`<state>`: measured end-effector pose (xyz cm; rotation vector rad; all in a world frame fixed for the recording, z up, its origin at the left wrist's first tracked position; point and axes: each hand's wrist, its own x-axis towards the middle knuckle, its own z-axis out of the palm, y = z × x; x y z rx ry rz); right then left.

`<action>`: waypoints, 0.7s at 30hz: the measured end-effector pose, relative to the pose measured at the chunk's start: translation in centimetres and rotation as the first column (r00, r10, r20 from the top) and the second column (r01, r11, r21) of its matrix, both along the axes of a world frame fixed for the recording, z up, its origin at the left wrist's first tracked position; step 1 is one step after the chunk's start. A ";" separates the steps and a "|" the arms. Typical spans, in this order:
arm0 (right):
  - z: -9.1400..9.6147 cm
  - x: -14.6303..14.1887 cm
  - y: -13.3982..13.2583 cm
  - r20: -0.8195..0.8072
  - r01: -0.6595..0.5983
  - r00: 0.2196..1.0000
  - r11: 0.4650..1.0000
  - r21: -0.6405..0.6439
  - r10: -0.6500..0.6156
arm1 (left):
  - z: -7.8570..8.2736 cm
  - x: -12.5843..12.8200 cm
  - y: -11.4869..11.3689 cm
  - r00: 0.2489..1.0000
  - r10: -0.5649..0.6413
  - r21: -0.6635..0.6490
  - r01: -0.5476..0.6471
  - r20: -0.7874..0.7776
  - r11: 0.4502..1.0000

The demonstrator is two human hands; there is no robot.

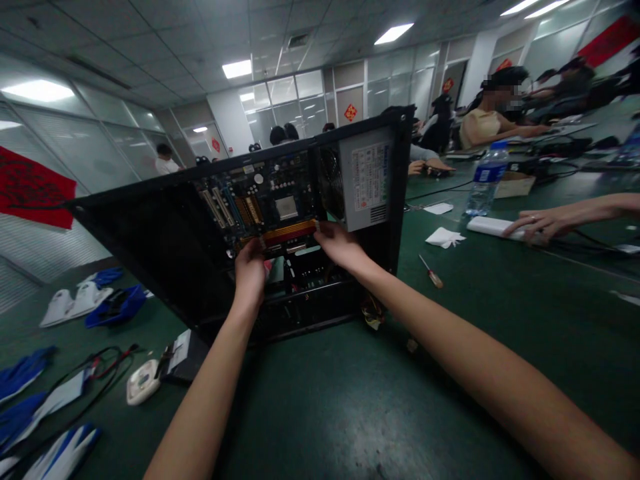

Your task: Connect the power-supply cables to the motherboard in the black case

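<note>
An open black computer case (150,233) lies on a green table (350,413), showing a blue motherboard (270,193) and a grey power supply (365,177). Both my hands reach inside. My left hand (250,270) pinches the left end of a long memory stick (290,233) seated over the red and yellow slots. My right hand (340,243) presses its fingers on the stick's right end, next to the power supply.
A screwdriver (431,271) and crumpled tissue (444,237) lie right of the case, with a water bottle (486,180) behind. Another person's hand (537,223) rests on a white box. Blue and white gloves (95,303), cables and a small white device (143,382) lie at left.
</note>
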<state>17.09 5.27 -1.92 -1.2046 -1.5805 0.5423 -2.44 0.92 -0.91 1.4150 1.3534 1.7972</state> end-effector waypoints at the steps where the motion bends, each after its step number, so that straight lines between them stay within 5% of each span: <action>1: -0.1 0.0 0.1 -0.001 0.012 1.000 1.000 0.011 -0.012 | 0.0 0.1 -0.1 1.000 0.004 -0.016 -0.004 0.011 1.000; 21: -0.7 0.8 1.1 0.060 0.013 0.998 0.997 0.070 -0.017 | 0.3 0.3 -0.6 0.998 -0.028 -0.012 0.029 0.060 1.000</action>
